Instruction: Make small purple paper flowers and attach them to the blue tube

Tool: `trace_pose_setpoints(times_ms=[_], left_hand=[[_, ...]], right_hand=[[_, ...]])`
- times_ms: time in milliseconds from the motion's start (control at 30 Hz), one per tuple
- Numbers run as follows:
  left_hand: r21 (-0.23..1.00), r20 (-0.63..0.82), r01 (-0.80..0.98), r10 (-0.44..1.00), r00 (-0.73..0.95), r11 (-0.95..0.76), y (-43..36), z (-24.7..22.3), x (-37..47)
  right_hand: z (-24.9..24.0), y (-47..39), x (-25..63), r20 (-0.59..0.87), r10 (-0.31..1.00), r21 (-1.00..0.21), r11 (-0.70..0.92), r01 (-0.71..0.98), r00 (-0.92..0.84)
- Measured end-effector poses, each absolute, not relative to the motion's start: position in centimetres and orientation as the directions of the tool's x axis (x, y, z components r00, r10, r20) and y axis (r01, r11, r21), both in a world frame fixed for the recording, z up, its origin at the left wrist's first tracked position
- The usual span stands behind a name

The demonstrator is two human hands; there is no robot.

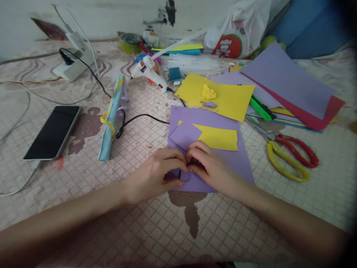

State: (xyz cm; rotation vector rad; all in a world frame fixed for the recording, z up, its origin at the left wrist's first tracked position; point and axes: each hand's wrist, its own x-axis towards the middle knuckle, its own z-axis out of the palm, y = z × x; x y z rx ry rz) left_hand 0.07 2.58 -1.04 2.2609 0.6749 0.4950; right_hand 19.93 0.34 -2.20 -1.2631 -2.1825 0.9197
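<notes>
My left hand (pixel 158 169) and my right hand (pixel 210 165) meet over a large purple sheet of paper (pixel 231 163). Fingers of both hands are closed on a small piece of purple paper (pixel 184 176), which is mostly hidden under them. Just beyond my fingertips lies another purple paper piece (pixel 187 136), with a pointed corner. It overlaps a yellow paper strip (pixel 220 137) on the same sheet. Further back, a yellow sheet (pixel 228 98) carries small yellow paper cutouts (pixel 208 92) and a purple scrap (pixel 208 104).
Scissors (pixel 290 150) and a green cutter (pixel 262 108) lie right, near stacked coloured sheets (pixel 290 78). A light-blue paper roll (pixel 111 123) and phone (pixel 51 132) lie left. A glue gun (pixel 150 72) with a black cable, a power strip (pixel 74 67) and a plastic bag (pixel 237 29) are behind.
</notes>
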Motion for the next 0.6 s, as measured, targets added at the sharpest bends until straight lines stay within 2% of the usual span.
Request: trace_pose_setpoints(times_ms=[167, 267, 433, 600], left_hand=[[0.752, 0.150, 0.328, 0.632, 0.760, -0.572, 2.34, -0.96, 0.32], [0.686, 0.217, 0.320, 0.604, 0.767, -0.653, 2.18, -1.28, 0.29], [0.394, 0.311, 0.332, 0.464, 0.829, -0.857, 1.96, -1.64, -0.05], [0.069, 0.405, 0.230, 0.238, 0.883, -0.971, 1.81, -1.53, -0.40]], right_hand=[[-2.22, 0.29, 19.99, 0.057, 0.879, -0.730, 0.361, 0.581, -0.474], [-2.29, 0.28, 20.00, 0.062, 0.876, -0.729, 0.367, 0.578, -0.478], [-2.23, 0.26, 19.94, 0.063, 0.880, -0.730, 0.362, 0.580, -0.471], [-2.37, 0.34, 20.06, 0.072, 0.870, -0.727, 0.380, 0.572, -0.488]])
